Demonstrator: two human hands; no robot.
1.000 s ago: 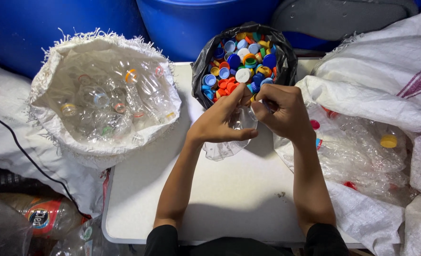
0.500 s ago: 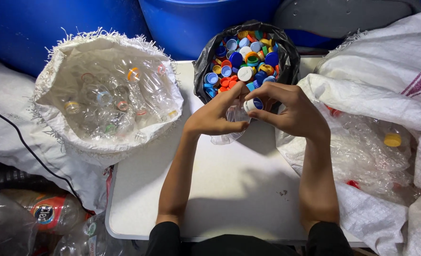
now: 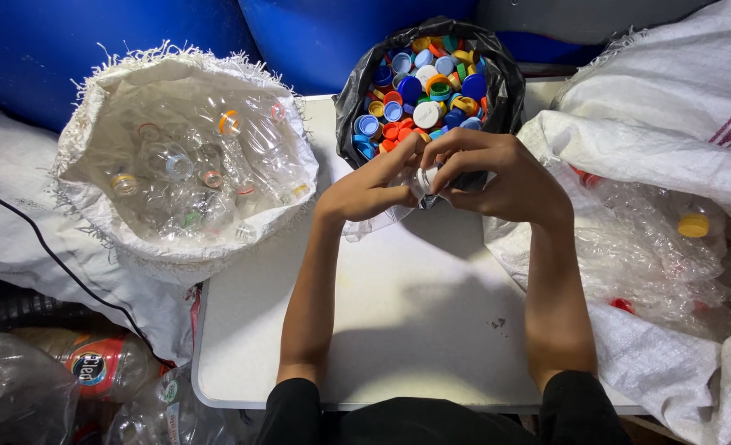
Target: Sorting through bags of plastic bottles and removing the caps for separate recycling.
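The left hand (image 3: 373,185) and the right hand (image 3: 497,177) met over the far part of the white table (image 3: 415,330), fingers curled together around the neck of a crushed clear bottle (image 3: 365,224). The left hand gripped the bottle's body, which hung just below and beside its palm. The right hand's fingertips pinched a white cap (image 3: 425,177) between the two hands; whether the cap sat on the neck or was already free of it was hard to tell, since the fingers hid the joint.

Just beyond both hands, touching the knuckles of the right, stood a black bag (image 3: 497,74) filled with loose caps (image 3: 419,91) in blue, orange, white, yellow and green. Well to the left of the left hand sat an open white woven sack (image 3: 93,148) holding clear bottles without caps. To the right of the right hand lay another woven sack (image 3: 653,124) with crumpled clear bottles (image 3: 653,247) spilling from it, one bearing a yellow cap (image 3: 693,225).
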